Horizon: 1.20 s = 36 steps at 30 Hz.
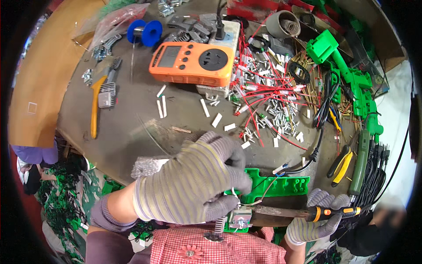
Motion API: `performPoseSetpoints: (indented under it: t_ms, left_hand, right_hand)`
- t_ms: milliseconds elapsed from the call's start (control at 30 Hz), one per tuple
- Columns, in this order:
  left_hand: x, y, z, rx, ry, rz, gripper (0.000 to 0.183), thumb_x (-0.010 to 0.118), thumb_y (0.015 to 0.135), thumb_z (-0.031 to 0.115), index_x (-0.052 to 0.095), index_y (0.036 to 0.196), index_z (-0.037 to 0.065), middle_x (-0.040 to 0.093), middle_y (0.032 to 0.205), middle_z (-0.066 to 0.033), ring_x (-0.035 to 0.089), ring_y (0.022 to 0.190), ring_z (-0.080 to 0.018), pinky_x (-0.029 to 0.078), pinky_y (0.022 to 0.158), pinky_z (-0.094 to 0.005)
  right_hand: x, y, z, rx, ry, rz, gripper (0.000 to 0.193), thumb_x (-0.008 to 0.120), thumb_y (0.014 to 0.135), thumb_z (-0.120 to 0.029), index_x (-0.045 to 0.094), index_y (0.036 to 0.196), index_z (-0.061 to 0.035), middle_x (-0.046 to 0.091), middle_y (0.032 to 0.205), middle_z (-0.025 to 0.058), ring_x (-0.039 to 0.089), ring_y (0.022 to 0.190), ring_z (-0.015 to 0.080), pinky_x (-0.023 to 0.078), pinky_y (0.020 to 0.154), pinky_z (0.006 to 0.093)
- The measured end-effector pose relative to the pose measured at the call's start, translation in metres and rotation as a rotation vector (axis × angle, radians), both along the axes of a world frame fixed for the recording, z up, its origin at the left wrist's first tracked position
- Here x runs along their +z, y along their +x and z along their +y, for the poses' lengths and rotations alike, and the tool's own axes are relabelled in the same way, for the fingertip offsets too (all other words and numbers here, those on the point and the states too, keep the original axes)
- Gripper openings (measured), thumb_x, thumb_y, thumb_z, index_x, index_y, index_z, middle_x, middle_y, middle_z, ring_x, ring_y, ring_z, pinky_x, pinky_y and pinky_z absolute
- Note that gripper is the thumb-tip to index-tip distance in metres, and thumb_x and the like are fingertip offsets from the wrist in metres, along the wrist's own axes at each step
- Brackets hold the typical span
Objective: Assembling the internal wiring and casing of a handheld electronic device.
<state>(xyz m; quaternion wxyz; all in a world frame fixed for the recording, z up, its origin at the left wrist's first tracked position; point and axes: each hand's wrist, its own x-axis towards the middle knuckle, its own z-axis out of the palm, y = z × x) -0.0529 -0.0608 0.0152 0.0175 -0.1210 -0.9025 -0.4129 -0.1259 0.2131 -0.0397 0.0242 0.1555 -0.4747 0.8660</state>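
Note:
My left hand [189, 178], in a striped knitted glove, curls its thumb and fingers together above a small metal-and-green assembly [240, 221]. A bit of white shows at its fingertips; what they pinch is mostly hidden. In my gloved right hand [317, 222] is a soldering iron with a black and orange handle [325, 214]; its brown, worn barrel [281, 211] points left at that assembly. Behind the barrel lies an open green plastic housing half [285, 187], with thin wires running across it and a black power cord [303, 168] at its right end.
An orange power meter [193, 64] stands at the back centre. Beside it spread red-wired parts [263, 79] and screws [281, 112]. Yellow-handled pliers [340, 166] and a green-handled tool [360, 160] lie right. A yellow-handled brush [96, 105] and blue spool [151, 34] are left.

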Motion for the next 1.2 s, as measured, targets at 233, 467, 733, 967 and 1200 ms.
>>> performPoseSetpoints:
  t_ms: [233, 467, 733, 967, 1200]
  left_hand:
    - [0.001, 0.049, -0.032, 0.434, -0.080, 0.078, 0.026, 0.074, 0.073, 0.021, 0.070, 0.095, 0.008, 0.059, 0.098, -0.0098, 0.057, 0.092, -0.0259, 0.046, 0.084, -0.0378]
    - [-0.007, 0.038, -0.017, 0.467, -0.238, 0.194, 0.017, 0.070, 0.074, 0.002, 0.067, 0.089, 0.007, 0.061, 0.086, -0.0078, 0.060, 0.084, -0.0275, 0.048, 0.076, -0.0372]
    - [0.000, 0.050, 0.020, 0.302, -0.372, 0.358, 0.037, 0.076, 0.070, 0.019, 0.074, 0.107, 0.026, 0.054, 0.081, 0.0041, 0.055, 0.064, -0.0199, 0.042, 0.055, -0.0379]
    - [-0.008, 0.046, 0.032, 0.239, -0.378, 0.274, 0.035, 0.072, 0.074, 0.030, 0.073, 0.109, 0.028, 0.050, 0.076, 0.0066, 0.048, 0.054, -0.0176, 0.035, 0.046, -0.0373]
    - [-0.008, 0.044, 0.035, 0.221, -0.422, 0.216, 0.031, 0.070, 0.076, 0.031, 0.073, 0.107, 0.028, 0.049, 0.073, 0.0055, 0.048, 0.053, -0.0175, 0.035, 0.045, -0.0370]
  right_hand:
    - [-0.003, -0.004, 0.000, -0.034, 0.074, 0.057, 0.029, 0.059, 0.098, -0.036, 0.045, 0.095, -0.0102, 0.037, 0.058, -0.0010, 0.032, 0.056, 0.0111, 0.028, 0.060, 0.0296]
    - [-0.001, -0.002, -0.001, -0.097, 0.021, -0.023, 0.031, 0.065, 0.094, -0.035, 0.045, 0.094, -0.0111, 0.039, 0.063, -0.0026, 0.033, 0.056, 0.0102, 0.030, 0.059, 0.0287]
    - [0.001, 0.001, -0.001, -0.091, 0.073, -0.038, 0.029, 0.063, 0.096, -0.035, 0.048, 0.100, -0.0107, 0.043, 0.069, -0.0019, 0.038, 0.061, 0.0116, 0.033, 0.063, 0.0302]
    - [-0.001, 0.000, 0.000, -0.146, 0.071, -0.094, 0.039, 0.069, 0.090, -0.039, 0.043, 0.098, -0.0110, 0.041, 0.064, -0.0017, 0.041, 0.057, 0.0123, 0.035, 0.058, 0.0302]
    - [-0.001, 0.000, -0.001, -0.112, 0.070, -0.099, 0.040, 0.071, 0.090, -0.038, 0.044, 0.099, -0.0101, 0.044, 0.067, -0.0009, 0.044, 0.059, 0.0131, 0.038, 0.060, 0.0303]
